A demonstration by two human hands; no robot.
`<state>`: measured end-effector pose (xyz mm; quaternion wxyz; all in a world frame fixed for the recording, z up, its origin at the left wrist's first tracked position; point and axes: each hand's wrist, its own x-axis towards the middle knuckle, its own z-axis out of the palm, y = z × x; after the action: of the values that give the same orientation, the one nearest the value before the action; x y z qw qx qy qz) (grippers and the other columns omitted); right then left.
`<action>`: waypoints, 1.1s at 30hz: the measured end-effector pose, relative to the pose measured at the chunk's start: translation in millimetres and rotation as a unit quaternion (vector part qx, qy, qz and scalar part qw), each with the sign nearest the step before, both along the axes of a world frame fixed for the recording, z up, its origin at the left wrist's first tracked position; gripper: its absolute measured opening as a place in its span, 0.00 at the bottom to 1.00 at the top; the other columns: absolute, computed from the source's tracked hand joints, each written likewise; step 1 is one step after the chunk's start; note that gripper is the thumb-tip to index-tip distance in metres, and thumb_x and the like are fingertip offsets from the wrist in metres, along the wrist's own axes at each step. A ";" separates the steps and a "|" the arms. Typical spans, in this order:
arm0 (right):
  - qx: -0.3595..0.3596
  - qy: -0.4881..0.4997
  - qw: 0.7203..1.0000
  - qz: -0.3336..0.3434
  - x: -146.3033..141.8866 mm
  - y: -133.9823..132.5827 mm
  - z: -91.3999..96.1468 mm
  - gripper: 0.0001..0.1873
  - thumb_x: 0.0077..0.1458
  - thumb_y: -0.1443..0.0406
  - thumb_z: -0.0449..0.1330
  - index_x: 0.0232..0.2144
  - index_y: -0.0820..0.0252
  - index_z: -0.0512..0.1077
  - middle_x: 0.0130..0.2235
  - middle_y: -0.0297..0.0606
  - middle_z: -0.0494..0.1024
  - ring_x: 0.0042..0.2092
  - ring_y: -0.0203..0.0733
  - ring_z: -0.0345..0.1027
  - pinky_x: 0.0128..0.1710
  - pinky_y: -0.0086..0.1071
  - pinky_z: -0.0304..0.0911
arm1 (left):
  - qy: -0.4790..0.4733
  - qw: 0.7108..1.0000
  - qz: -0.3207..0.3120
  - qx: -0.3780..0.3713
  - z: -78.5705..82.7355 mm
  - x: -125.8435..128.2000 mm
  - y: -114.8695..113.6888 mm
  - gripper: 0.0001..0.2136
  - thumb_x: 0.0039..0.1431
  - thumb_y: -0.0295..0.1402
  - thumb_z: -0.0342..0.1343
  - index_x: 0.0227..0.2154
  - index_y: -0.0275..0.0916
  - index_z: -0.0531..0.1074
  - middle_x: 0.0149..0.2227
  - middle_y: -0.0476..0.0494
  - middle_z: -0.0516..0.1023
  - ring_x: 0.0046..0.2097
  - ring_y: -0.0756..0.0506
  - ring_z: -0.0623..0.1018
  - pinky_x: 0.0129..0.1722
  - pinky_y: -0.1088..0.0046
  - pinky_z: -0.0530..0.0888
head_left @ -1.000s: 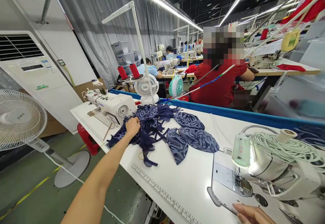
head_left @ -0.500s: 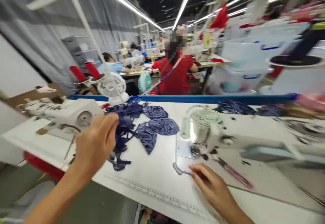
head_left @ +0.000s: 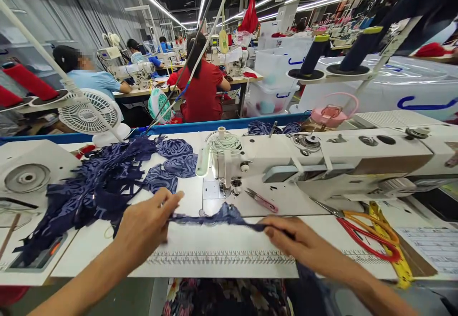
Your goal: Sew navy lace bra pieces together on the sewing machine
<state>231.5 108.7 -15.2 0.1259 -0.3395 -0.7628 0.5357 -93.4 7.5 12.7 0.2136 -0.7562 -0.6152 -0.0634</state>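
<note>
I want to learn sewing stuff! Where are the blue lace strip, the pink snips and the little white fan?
navy lace strip (head_left: 222, 215): head view, its bunched middle.
pink thread snips (head_left: 265, 203): head view, the pink handle.
white desk fan (head_left: 85, 115): head view, the grille's centre.

No word, brand or number can be read. Several things carry print that is too small or blurred. A ruler strip runs along the table's front edge, in front of the sewing machine; its tick marks show, its figures do not. A printed sheet with ruled rows lies in front of the machine's right end, its text illegible. A yellow tag hangs above and behind the machine's head, its face unreadable. A yellow measuring tape lies left of that sheet, its markings indistinct.
</note>
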 end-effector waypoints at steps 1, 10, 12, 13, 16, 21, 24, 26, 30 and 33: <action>0.051 -0.013 0.999 -0.009 9.9 8.8 1.8 0.18 0.62 0.53 0.51 0.40 0.57 0.75 0.26 0.33 0.69 0.26 0.33 0.60 0.25 0.24 0.58 | 0.033 0.999 0.017 0.029 -7.5 -6.3 1.2 0.26 0.51 0.17 0.43 0.50 0.44 0.69 0.37 0.45 0.77 0.28 0.46 0.76 0.22 0.73 0.68; 0.122 -0.145 0.982 0.022 33.3 17.6 -51.7 0.17 0.63 0.55 0.50 0.50 0.51 0.70 0.51 0.39 0.75 0.52 0.49 0.68 0.53 0.41 0.63 | 0.027 0.993 -0.013 -0.115 -81.6 -33.4 -25.8 0.34 0.49 0.16 0.44 0.62 0.38 0.60 0.62 0.33 0.65 0.64 0.35 0.63 0.62 0.43 0.58; 0.106 -0.148 0.983 0.037 29.9 16.0 -55.2 0.17 0.64 0.55 0.48 0.49 0.50 0.69 0.51 0.39 0.74 0.51 0.48 0.69 0.51 0.40 0.64 | -0.022 0.993 -0.035 -0.112 -74.6 -26.1 -29.4 0.35 0.51 0.18 0.44 0.65 0.38 0.55 0.65 0.32 0.58 0.67 0.35 0.56 0.62 0.44 0.59; 0.100 -0.150 0.983 0.040 27.4 15.6 -54.5 0.17 0.65 0.55 0.47 0.49 0.50 0.69 0.51 0.39 0.75 0.51 0.47 0.69 0.51 0.39 0.64 | -0.052 0.993 -0.046 -0.100 -71.6 -16.6 -29.0 0.34 0.52 0.18 0.43 0.65 0.39 0.54 0.66 0.33 0.58 0.67 0.36 0.56 0.63 0.45 0.58; 0.103 -0.155 0.982 0.038 20.5 13.5 -50.8 0.16 0.64 0.57 0.48 0.49 0.49 0.69 0.51 0.37 0.75 0.51 0.46 0.69 0.50 0.37 0.65 | -0.163 0.978 -0.112 -0.067 -78.4 32.5 -22.5 0.31 0.56 0.16 0.40 0.64 0.37 0.56 0.59 0.36 0.69 0.63 0.43 0.65 0.64 0.57 0.62; 0.155 -0.150 0.974 0.071 42.3 20.6 -51.9 0.19 0.57 0.70 0.48 0.45 0.48 0.72 0.47 0.34 0.76 0.48 0.42 0.71 0.48 0.35 0.67 | -0.183 0.958 -0.182 -0.127 -120.4 110.0 -15.9 0.26 0.67 0.41 0.47 0.62 0.30 0.59 0.63 0.33 0.64 0.64 0.39 0.64 0.63 0.60 0.65; 0.240 -0.228 0.943 0.032 74.6 39.1 -43.3 0.19 0.52 0.71 0.51 0.41 0.49 0.74 0.42 0.36 0.78 0.41 0.45 0.74 0.38 0.35 0.68 | -0.164 0.964 -0.167 -0.126 -129.5 119.4 -16.7 0.30 0.67 0.47 0.45 0.63 0.29 0.58 0.64 0.34 0.61 0.65 0.37 0.62 0.65 0.57 0.61; 0.366 -0.279 0.886 -0.061 86.0 47.1 -33.3 0.18 0.52 0.71 0.51 0.42 0.53 0.75 0.42 0.43 0.77 0.39 0.51 0.73 0.35 0.40 0.66 | -0.155 0.967 -0.162 -0.124 -129.2 118.1 -16.6 0.29 0.68 0.48 0.43 0.62 0.31 0.59 0.64 0.36 0.62 0.64 0.38 0.63 0.66 0.55 0.57; 0.543 -0.179 0.813 -0.109 55.4 26.4 -25.6 0.19 0.58 0.72 0.49 0.49 0.60 0.71 0.47 0.50 0.74 0.45 0.54 0.68 0.44 0.47 0.63 | -0.139 0.976 -0.134 -0.100 -127.1 120.0 -15.3 0.30 0.67 0.52 0.41 0.61 0.33 0.61 0.63 0.37 0.63 0.63 0.38 0.65 0.65 0.56 0.56; 0.469 -0.077 0.880 0.020 6.3 -3.0 -39.6 0.22 0.59 0.75 0.47 0.52 0.56 0.68 0.48 0.43 0.73 0.48 0.46 0.66 0.48 0.41 0.62 | -0.122 0.980 -0.129 -0.083 -125.7 123.0 -15.1 0.31 0.66 0.53 0.41 0.60 0.32 0.63 0.63 0.37 0.63 0.63 0.39 0.65 0.66 0.56 0.53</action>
<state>237.8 105.7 -54.8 0.2005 -0.2654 -0.9388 0.0900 29.5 -7.6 -113.1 0.0629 -0.8310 -0.5369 -0.1311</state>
